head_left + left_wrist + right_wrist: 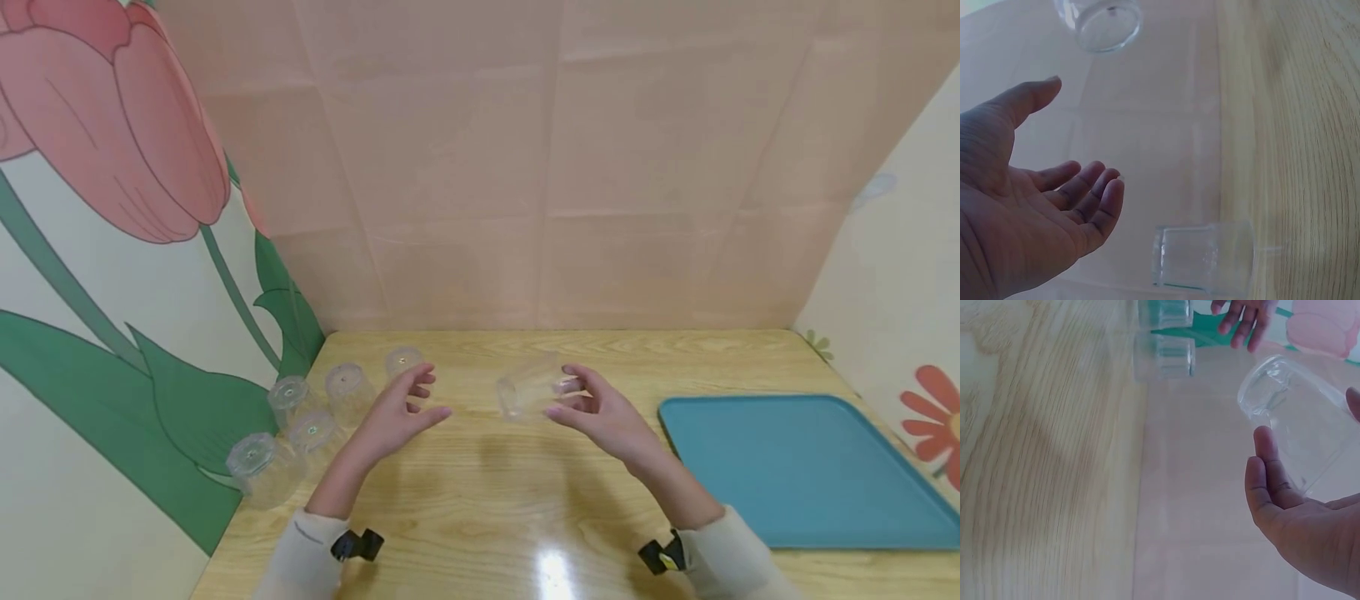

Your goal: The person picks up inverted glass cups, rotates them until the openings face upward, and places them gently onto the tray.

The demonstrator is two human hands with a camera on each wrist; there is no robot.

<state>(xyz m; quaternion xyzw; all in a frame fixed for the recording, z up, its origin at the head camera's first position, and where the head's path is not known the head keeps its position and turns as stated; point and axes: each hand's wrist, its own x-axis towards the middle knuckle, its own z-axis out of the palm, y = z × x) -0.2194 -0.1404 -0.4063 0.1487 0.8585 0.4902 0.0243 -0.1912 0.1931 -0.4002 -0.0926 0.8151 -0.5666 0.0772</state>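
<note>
A clear plastic-looking cup (525,387) is tilted nearly onto its side above the table, its base end toward the left. My right hand (603,417) grips it at the other end, with thumb and fingers curved about the wall in the right wrist view, where the cup (1300,415) looks see-through and bare inside. To the left, my left hand (397,417) hovers apart from the cup, palm inward, thumb spread and fingers loosely bent around nothing. Beyond and beside it, several like cups stand upside down, among them a near one (262,467) and a far one (403,358).
A blue tray (802,467) lies on the right of the wood-grain table (480,517). A pinkish cloth (540,167) hangs behind the table. Flower-painted walls flank both sides, the left one (112,275) close to the standing cups.
</note>
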